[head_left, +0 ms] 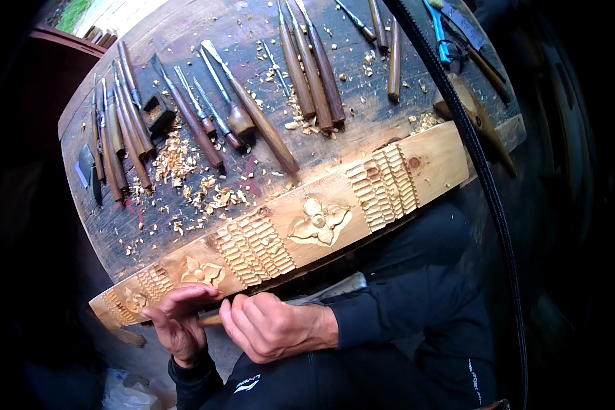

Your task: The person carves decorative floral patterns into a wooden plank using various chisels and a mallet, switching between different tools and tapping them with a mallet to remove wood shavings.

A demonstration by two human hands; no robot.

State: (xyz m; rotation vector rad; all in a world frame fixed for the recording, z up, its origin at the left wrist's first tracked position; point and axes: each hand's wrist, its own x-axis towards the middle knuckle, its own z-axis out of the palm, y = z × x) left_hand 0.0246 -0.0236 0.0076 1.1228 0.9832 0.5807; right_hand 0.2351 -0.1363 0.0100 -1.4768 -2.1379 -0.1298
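Beside the chip-strewn table (pixel 379 126), right fingers (pixel 247 320) grip a wooden handle (pixel 212 320), left fingers (pixel 190 294) wide.

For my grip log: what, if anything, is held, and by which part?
The right hand holds a carving tool by its wooden handle; the left hand is open beside the handle's end, contact unclear.

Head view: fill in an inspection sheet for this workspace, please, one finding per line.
Surface: dark, worn wooden table with a curved edge.
Job's things: pale carved board along the table's near edge, with flower motifs and ridged bands; a wooden handle in hand.
Clutter: hand tools in loose groups; wood shavings scattered among them.
Grippers: bare hands; right hand closed around the handle, left hand open beside its end, contact unclear.
Cables: dark braided cord crossing the view.
Surroundings: greenery upper left; much else too dark.
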